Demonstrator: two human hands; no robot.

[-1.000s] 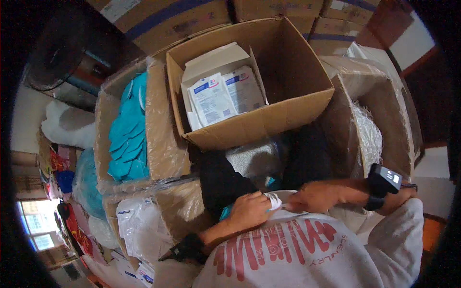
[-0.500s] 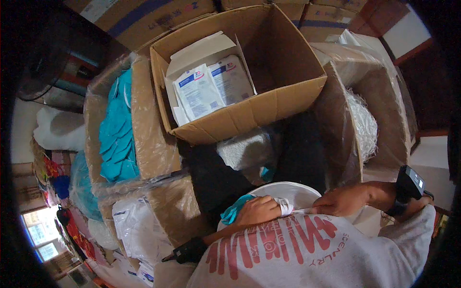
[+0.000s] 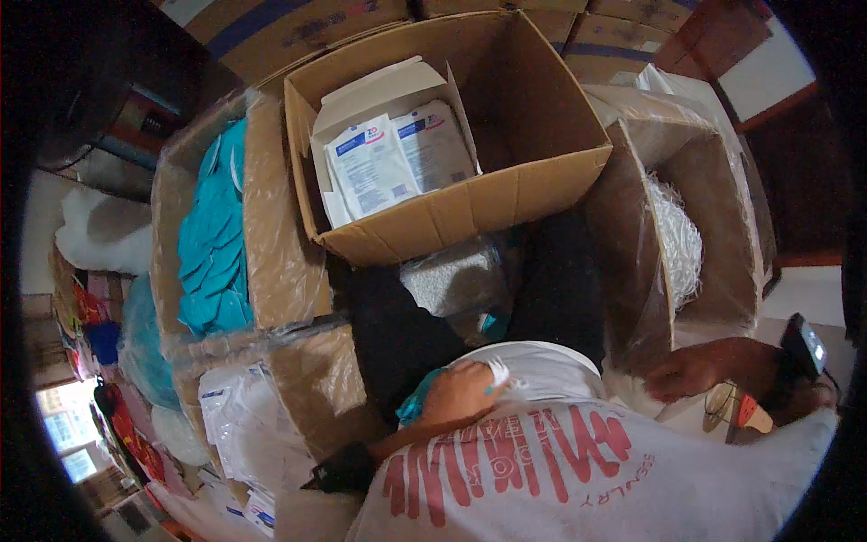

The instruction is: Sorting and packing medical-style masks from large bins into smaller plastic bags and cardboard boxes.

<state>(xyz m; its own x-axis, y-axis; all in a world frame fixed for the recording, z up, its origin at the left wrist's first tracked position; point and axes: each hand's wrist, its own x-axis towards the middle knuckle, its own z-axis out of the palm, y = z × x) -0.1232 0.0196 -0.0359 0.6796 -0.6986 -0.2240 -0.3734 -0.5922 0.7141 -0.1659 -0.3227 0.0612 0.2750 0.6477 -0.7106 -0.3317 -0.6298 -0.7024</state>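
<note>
My left hand (image 3: 461, 390) is closed in front of my shirt. It grips a folded teal fabric piece (image 3: 417, 397), and a white looped strip (image 3: 498, 370) shows at its finger side. Away to the right, my right hand (image 3: 679, 372) is smeared by motion, so its fingers cannot be read; nothing shows clearly in it. Below my left hand lies a white rounded surface (image 3: 551, 355) on my lap. Left of my legs, a plastic-lined carton (image 3: 284, 280) holds many teal folded pieces (image 3: 215, 244) like the held one. A tangle of white cords (image 3: 675, 244) fills part of the right carton (image 3: 727, 271).
Ahead stands a large open carton (image 3: 470, 217) with a smaller white box (image 3: 388, 86) of sealed white packets (image 3: 370, 167). White plastic packaging (image 3: 244, 420) sits in a carton (image 3: 325, 384) at lower left. Closed cartons (image 3: 316, 41) line the back. A clear bag of white material (image 3: 452, 280) lies between my legs.
My right hand has moved away from my left hand toward the right. My left hand keeps the teal piece and has shifted slightly left. The view has tilted a little.
</note>
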